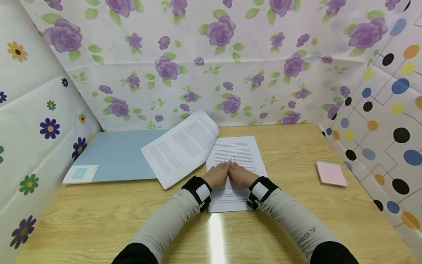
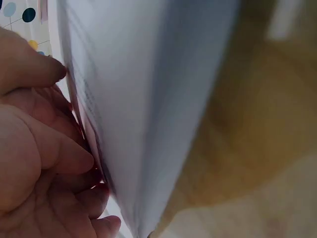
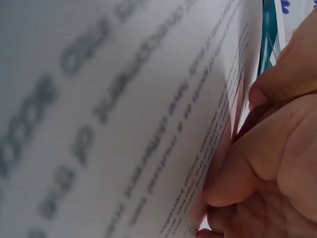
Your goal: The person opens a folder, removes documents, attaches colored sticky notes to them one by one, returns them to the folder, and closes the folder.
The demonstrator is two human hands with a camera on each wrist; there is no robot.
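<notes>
A person's left hand [image 1: 217,176] and right hand [image 1: 242,176] rest side by side, fingers extended, on a printed sheet [image 1: 235,145] lying on the wooden tabletop [image 1: 290,146] before me.

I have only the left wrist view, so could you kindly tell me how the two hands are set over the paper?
Observer: In the head view, the left hand and right hand angle inward over the printed sheet, with their fingertips close together.
Operator: Thank you; may I ask what lies further to the left?
Observer: There is what looks like a light-blue folder, lying flat.
Operator: Does anything overlap it, please?
Observer: Yes, a printed page, curling up along its right side, covers part of the folder's right end.
</notes>
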